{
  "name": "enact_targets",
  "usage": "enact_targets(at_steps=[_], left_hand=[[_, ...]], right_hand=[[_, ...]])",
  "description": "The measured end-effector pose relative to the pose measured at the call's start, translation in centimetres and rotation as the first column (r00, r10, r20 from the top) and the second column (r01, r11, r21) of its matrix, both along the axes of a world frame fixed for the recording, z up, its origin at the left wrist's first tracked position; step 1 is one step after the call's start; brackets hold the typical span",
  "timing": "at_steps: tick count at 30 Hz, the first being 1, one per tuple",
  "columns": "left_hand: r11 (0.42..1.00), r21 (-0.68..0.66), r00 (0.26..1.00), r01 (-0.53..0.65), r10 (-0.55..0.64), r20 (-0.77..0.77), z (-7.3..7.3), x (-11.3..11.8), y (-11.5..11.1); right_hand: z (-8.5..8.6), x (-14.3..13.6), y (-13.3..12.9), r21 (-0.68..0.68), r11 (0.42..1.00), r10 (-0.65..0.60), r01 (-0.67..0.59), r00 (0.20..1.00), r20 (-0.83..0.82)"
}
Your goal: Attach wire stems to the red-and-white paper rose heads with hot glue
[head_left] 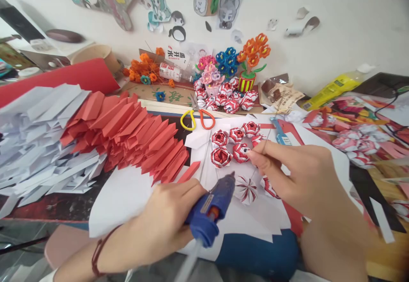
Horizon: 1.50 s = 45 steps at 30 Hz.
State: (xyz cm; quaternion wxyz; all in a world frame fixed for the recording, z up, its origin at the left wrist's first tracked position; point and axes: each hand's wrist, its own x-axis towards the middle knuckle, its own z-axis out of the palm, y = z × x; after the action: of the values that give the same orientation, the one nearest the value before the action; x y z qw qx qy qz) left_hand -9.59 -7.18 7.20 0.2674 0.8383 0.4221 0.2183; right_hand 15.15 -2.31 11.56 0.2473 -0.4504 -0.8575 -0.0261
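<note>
My left hand [174, 218] is wrapped round a blue glue gun [207, 214], its dark nozzle pointing up and to the right and a clear glue stick trailing from its back. Close to the red-and-white paper flowers, my right hand [277, 167] is pinched; a small dark bit shows at its fingertips, too small to make out. Several red-and-white flowers [220, 156] stand in rows on white paper. A paler striped one [246, 189] lies right of the nozzle. Folded red paper strips [137, 133] are piled left of my left hand.
White folded strips [47, 133] lie at the far left. Scissors [198, 119] rest behind the flowers, with a box cutter [281, 133] to the right. Further back stand an orange flower pot [246, 82] and more flowers. A yellow bottle [335, 88] lies back right.
</note>
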Motion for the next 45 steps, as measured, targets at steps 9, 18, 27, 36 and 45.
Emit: enact_targets(at_steps=[9,18,27,36,45], left_hand=[[0.722,0.692,0.787,0.023,0.414,-0.458,-1.6,0.1,-0.8],[0.849,0.527,0.663,-0.022,0.407,-0.628,-3.0,1.2,2.1],[0.891,0.454,0.682,0.013,0.324,-0.656,-5.2,1.3,2.1],[0.9,0.434,0.684,0.032,0.297,-0.666,-5.1,1.8,0.5],[0.915,0.403,0.673,-0.006,0.302,-0.675,-4.5,1.9,-0.7]], right_hand=[[0.1,0.4,-0.5,-0.143,0.99,0.012,-0.019,0.999,-0.051],[0.4,0.9,-1.0,-0.217,0.976,-0.007,-0.009,0.997,-0.074],[0.6,1.1,-1.0,-0.25,0.968,-0.021,-0.001,0.996,-0.088],[0.6,1.4,-1.0,-0.24,0.971,-0.016,-0.004,0.996,-0.082],[0.4,1.5,-0.8,-0.179,0.984,-0.008,-0.004,0.998,-0.065]])
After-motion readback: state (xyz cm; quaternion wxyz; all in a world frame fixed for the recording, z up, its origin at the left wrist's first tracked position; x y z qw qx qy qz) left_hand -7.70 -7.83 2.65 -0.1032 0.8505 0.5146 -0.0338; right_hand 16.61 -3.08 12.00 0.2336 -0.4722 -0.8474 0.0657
